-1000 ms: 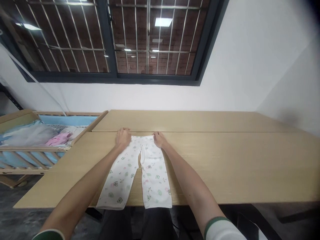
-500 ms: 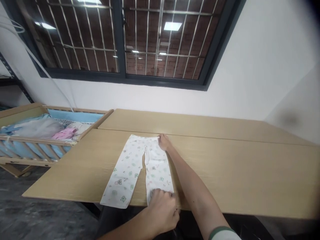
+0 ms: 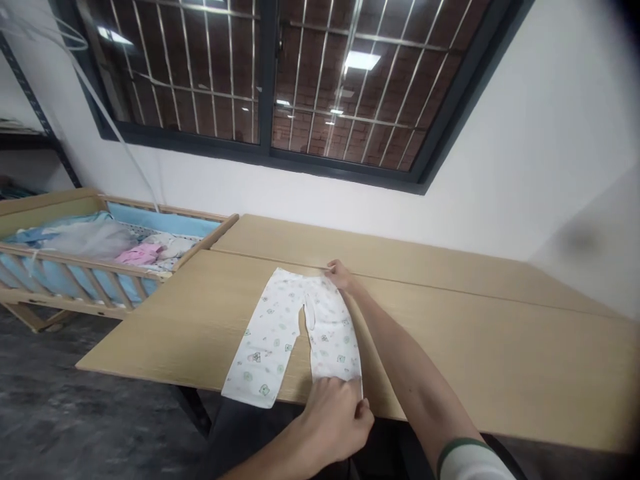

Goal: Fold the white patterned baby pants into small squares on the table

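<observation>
A pair of small white baby pants (image 3: 260, 340), printed with green and pink animal figures, lies flat on the wooden table with the waistband toward the wall. The right-hand leg's hem is closed inside my left hand (image 3: 337, 417) at the table's front edge; the knuckles hide that hem. At the far right corner of the waistband, my right hand (image 3: 341, 275) has its thumb and fingers pinched on the cloth. Between the two hands the leg's outer edge bows slightly outward. The other leg's hem hangs a little past the table edge.
The wooden table (image 3: 475, 353) reaches to the wall, with a seam along its length. A wooden crib (image 3: 95, 267) with blue lining, holding pink and white cloth, adjoins it at the left. Above is a barred window (image 3: 345, 87). A white cable (image 3: 117, 133) hangs at left.
The view has turned, so everything sits further right and slightly tilted. My left hand has rolled a little, showing its thumb. The leg's outer edge, straighter before, now curves outward.
</observation>
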Available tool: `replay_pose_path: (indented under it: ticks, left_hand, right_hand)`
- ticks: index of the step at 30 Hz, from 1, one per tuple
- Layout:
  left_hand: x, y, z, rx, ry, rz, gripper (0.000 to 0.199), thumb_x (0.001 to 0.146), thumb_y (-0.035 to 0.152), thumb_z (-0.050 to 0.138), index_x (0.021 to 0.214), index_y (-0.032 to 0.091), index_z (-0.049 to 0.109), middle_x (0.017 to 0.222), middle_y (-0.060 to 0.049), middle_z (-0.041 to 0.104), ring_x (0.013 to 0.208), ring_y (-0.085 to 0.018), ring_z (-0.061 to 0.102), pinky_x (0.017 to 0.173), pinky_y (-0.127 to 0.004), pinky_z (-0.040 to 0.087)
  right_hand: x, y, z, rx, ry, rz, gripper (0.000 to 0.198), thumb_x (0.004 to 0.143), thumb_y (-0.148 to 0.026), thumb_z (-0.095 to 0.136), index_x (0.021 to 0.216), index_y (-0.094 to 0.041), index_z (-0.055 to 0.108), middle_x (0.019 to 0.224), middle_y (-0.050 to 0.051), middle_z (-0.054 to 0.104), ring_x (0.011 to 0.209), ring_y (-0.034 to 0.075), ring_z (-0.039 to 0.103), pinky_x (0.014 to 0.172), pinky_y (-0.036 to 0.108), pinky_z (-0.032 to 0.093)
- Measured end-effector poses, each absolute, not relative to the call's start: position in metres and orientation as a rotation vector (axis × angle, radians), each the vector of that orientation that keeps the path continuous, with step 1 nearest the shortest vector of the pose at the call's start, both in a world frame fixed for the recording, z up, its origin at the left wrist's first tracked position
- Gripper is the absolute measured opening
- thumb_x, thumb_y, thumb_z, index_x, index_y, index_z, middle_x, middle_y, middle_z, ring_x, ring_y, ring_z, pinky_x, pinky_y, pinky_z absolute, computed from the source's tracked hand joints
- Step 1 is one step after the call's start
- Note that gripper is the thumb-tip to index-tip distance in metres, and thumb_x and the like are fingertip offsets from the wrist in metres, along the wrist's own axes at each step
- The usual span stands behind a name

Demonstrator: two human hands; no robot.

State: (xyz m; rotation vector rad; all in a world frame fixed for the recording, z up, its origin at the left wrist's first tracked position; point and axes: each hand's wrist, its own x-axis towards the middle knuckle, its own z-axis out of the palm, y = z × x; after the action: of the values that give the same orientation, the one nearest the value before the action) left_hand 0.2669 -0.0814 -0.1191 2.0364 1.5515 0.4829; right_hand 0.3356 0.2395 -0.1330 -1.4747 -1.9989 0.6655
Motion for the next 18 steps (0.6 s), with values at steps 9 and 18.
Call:
replay_pose_path:
  ticks: [9, 18]
  left_hand:
    - [0.185, -0.117, -0.118, 1.564, 1.654, 1.01, 0.032, 0.095, 0.038, 0.043, 0.066, 0.024, 0.047, 0.06, 0.002, 0.061, 0.056, -0.015, 0.056, 0.057, -0.029, 0.036]
    - [0.119, -0.144, -0.151, 1.521, 2.354, 0.658, 0.029, 0.094, 0.031, 0.044, 0.065, 0.025, 0.047, 0.067, -0.002, 0.067, 0.07, -0.024, 0.067, 0.062, -0.033, 0.038]
  right_hand:
    - [0.229, 0.234, -0.108, -1.499, -1.861, 0.778, 0.035, 0.078, -0.028, 0.071, 0.103, -0.02, 0.048, 0.074, -0.002, 0.058, 0.064, 0.014, 0.057, 0.057, 0.024, 0.044]
    - [0.15, 0.212, -0.144, -1.541, -1.904, 0.654, 0.026, 0.074, -0.012, 0.058, 0.098, -0.02, 0.051, 0.088, 0.003, 0.061, 0.077, 0.018, 0.058, 0.067, 0.025, 0.043]
